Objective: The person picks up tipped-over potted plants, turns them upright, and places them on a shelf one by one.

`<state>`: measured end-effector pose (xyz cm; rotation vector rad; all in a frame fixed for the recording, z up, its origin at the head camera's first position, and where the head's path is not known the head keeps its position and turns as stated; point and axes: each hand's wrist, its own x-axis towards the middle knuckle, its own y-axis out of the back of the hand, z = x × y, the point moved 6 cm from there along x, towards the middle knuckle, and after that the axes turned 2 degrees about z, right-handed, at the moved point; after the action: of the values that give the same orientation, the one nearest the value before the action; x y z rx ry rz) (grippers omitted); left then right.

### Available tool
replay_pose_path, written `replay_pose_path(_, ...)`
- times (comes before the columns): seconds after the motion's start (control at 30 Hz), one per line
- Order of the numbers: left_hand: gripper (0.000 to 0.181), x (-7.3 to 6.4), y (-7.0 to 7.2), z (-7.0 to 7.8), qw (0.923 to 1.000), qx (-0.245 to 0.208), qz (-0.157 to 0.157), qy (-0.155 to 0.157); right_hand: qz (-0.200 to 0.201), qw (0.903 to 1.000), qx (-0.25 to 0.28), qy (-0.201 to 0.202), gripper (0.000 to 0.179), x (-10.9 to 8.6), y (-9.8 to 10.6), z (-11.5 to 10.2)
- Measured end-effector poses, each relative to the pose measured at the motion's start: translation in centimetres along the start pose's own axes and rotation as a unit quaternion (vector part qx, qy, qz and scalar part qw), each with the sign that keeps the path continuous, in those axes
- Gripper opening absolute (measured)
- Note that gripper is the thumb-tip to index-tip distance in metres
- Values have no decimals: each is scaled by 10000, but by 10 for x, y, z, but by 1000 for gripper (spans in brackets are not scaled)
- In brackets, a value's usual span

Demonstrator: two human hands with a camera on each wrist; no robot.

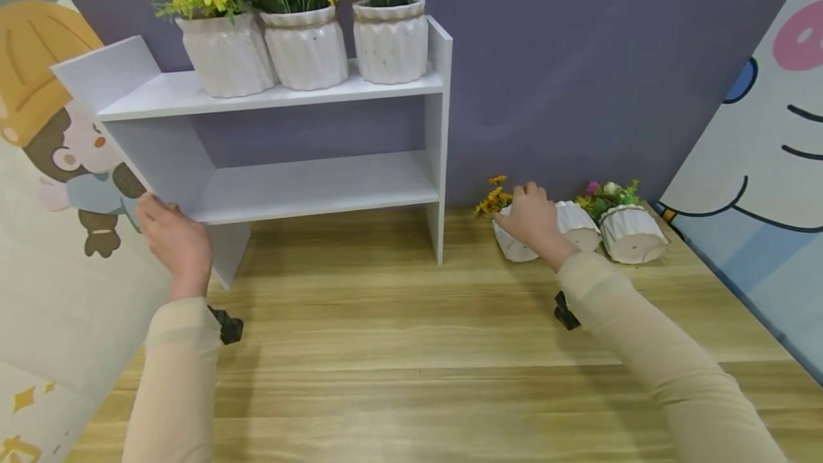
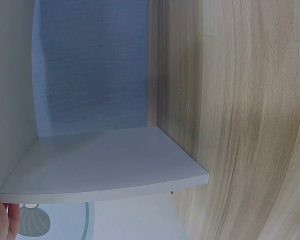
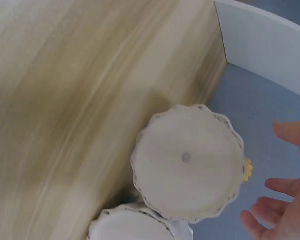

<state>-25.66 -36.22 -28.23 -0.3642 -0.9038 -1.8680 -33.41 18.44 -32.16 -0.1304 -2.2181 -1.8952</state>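
On the left, my left hand (image 1: 175,241) grips the side panel (image 2: 105,160) of a white two-tier shelf (image 1: 321,181), at its front edge near the lower board. My right hand (image 1: 531,214) is over the leftmost of three white flowerpots lying on their sides. That pot (image 1: 516,247) has yellow-orange flowers (image 1: 494,200) pointing to the back wall. In the right wrist view the fingers (image 3: 285,186) are spread beside the pot's round base (image 3: 190,170), with a gap between. Beside it lie a middle pot (image 1: 577,226), partly behind my wrist, and a right pot (image 1: 633,234) with pink and white flowers.
Three upright white pots (image 1: 305,48) with yellow flowers stand on the shelf's top board. The shelf stands on a wood-grain table (image 1: 398,349) against a grey-blue wall (image 1: 566,77). Cartoon-printed panels (image 1: 759,134) flank the table on both sides.
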Motion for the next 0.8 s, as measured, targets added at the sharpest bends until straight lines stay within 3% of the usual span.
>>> replay_pose_path(0.47,33,-2,0,1,10000,21,-38,-20,-831,9943,-662,-89,76,-7,-32,0)
replay_pose_path(0.8,33,-1,1,2,10000,7,2,-25,-870,9877,-1297,111,90,-6,-42,2)
